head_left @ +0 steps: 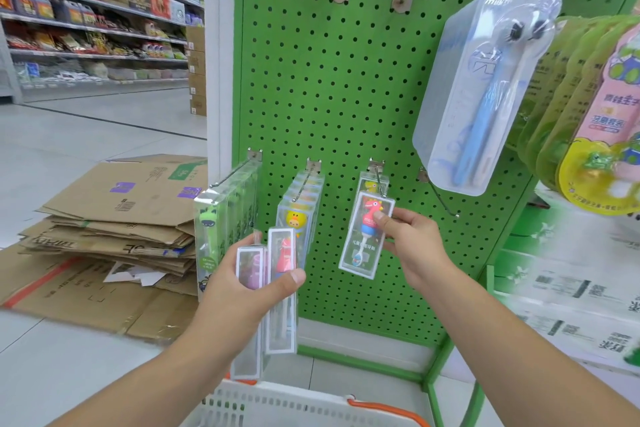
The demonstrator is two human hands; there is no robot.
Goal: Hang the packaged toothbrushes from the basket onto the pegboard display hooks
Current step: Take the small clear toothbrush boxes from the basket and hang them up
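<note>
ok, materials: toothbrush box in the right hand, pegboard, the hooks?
Toothbrush box: clear glossy plastic, likely; the brush shows through, with glare. Pegboard: green, evenly perforated, probably painted metal, can't confirm. Hooks: thin shiny silver wire, likely steel.

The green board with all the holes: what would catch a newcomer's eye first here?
The bright green pegboard fills the middle. In front of it, the right hand holds a red dinosaur toothbrush pack at a lower hook, while the left hand grips two more packs. A big clear pack with a blue toothbrush hangs at upper right.
</note>
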